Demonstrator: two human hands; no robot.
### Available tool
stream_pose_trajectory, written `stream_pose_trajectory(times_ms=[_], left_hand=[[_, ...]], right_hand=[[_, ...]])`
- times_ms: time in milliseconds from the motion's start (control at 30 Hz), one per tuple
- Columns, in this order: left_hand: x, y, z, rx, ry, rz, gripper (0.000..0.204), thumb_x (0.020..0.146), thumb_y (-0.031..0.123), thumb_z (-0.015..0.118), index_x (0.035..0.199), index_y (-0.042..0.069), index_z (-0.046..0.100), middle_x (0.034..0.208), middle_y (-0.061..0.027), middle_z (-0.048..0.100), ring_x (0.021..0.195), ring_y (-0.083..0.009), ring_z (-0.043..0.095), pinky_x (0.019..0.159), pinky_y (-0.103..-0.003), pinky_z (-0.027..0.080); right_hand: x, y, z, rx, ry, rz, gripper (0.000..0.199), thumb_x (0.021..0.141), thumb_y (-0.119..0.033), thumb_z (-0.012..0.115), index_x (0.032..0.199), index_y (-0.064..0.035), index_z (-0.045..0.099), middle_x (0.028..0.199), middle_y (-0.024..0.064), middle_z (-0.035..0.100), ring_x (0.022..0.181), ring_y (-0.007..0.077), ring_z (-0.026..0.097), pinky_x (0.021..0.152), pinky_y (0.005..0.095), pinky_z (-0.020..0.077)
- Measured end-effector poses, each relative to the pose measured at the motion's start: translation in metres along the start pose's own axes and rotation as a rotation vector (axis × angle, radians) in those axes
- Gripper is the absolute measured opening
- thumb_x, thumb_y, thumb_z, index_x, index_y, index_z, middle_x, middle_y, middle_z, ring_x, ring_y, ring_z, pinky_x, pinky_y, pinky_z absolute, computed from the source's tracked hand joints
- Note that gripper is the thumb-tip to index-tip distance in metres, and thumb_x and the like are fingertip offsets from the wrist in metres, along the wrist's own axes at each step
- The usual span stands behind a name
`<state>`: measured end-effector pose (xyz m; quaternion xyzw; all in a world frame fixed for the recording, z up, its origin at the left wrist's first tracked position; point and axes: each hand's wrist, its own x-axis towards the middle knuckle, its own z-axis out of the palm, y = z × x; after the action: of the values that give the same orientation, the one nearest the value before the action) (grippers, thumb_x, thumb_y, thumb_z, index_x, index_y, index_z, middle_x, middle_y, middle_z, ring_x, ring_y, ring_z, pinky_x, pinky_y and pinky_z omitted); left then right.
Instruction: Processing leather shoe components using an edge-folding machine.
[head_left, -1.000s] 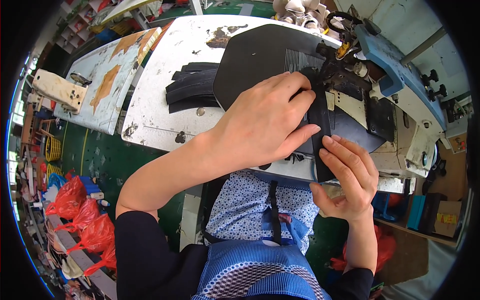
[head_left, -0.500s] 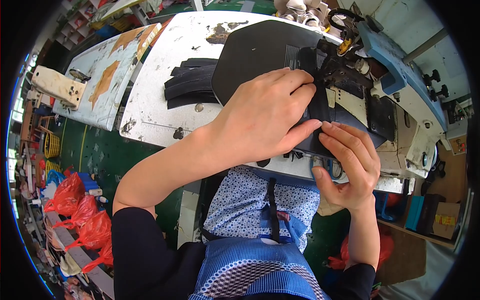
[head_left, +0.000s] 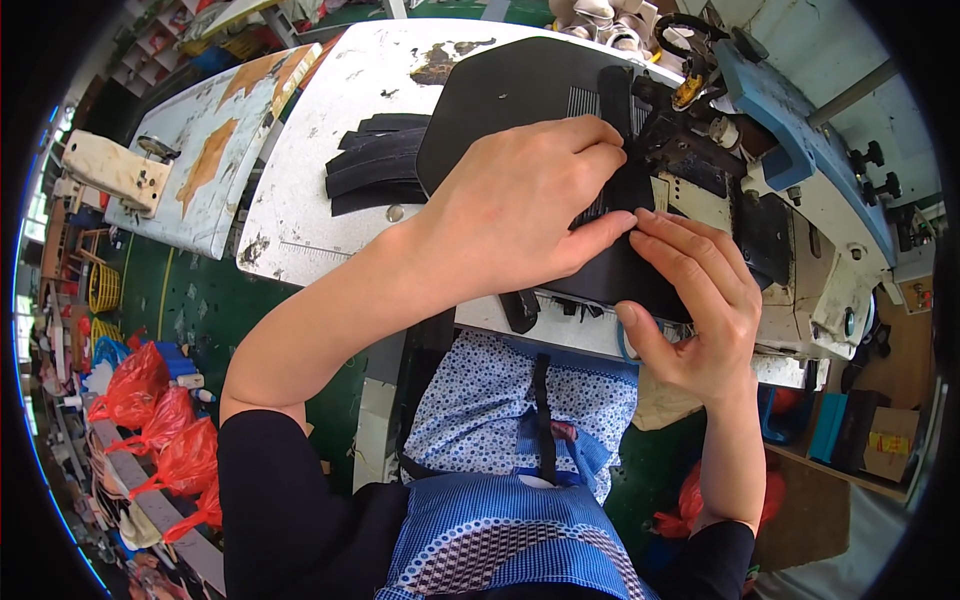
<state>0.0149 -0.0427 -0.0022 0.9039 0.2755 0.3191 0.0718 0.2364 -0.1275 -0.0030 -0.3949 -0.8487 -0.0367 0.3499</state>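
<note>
At the left, red plastic bags [head_left: 140, 385] lie in a row near a pale bench [head_left: 210, 190] that carries a cream machine arm [head_left: 115, 175]. Right of it, on the worn white bench [head_left: 300, 215], a fanned pile of black strips [head_left: 375, 165] sits just beside a dark angular plate [head_left: 500, 95]. Over the plate's near side the left hand [head_left: 535, 195] is bent, its fingers curled down at a black strip [head_left: 616, 95]; whether they pinch it I cannot tell. This strip runs near to far across the plate, just left of the machine's dark foot assembly [head_left: 690, 150]. The left thumb meets the fingertips of the right hand [head_left: 700, 300], whose fingers lie together, thumb spread apart. Farther right stands the blue-and-cream sewing machine [head_left: 790, 120].
</note>
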Motion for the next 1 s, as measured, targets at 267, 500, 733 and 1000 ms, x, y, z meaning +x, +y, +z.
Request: stream_pose_trajectory(times_ms=[267,500,733,1000], left_hand=[[0.01,-0.015,-0.002,-0.018,-0.045,-0.035,0.041,0.09,0.026,0.079,0.121,0.0,0.072,0.127,-0.0137,0.071,0.106,-0.0352,0.073,0.089,-0.04,0.061],[0.022,-0.032,-0.004,0.01,-0.08,-0.016,0.04,0.092,0.028,0.078,0.121,0.0,0.072,0.129,-0.0119,0.07,0.111,-0.0341,0.072,0.093,-0.04,0.06],[0.039,-0.056,-0.006,-0.02,-0.108,0.026,0.043,0.093,0.032,0.078,0.123,0.002,0.072,0.128,-0.0115,0.071,0.1,-0.0307,0.072,0.086,-0.037,0.059],[0.077,-0.095,-0.029,0.054,-0.329,-0.053,0.048,0.102,0.036,0.066,0.132,-0.001,0.063,0.115,-0.022,0.073,0.11,-0.0386,0.07,0.098,-0.042,0.056]], right_hand=[[0.009,0.0,0.001,-0.014,-0.036,0.037,0.047,0.071,-0.02,0.089,0.109,0.0035,0.075,0.121,0.0181,0.075,0.108,0.0367,0.072,0.09,0.0437,0.0603],[0.014,0.0,0.003,-0.034,-0.064,0.055,0.05,0.074,-0.022,0.089,0.114,0.0047,0.074,0.125,0.0196,0.073,0.116,0.0387,0.07,0.097,0.0451,0.0586],[0.014,0.003,0.004,-0.052,-0.077,0.059,0.05,0.075,-0.022,0.089,0.115,0.005,0.074,0.125,0.0192,0.073,0.116,0.0389,0.07,0.097,0.0452,0.0584],[0.016,0.005,0.006,-0.04,-0.046,0.036,0.046,0.074,-0.019,0.086,0.112,0.0041,0.074,0.122,0.0178,0.074,0.113,0.0381,0.071,0.095,0.0444,0.059]])
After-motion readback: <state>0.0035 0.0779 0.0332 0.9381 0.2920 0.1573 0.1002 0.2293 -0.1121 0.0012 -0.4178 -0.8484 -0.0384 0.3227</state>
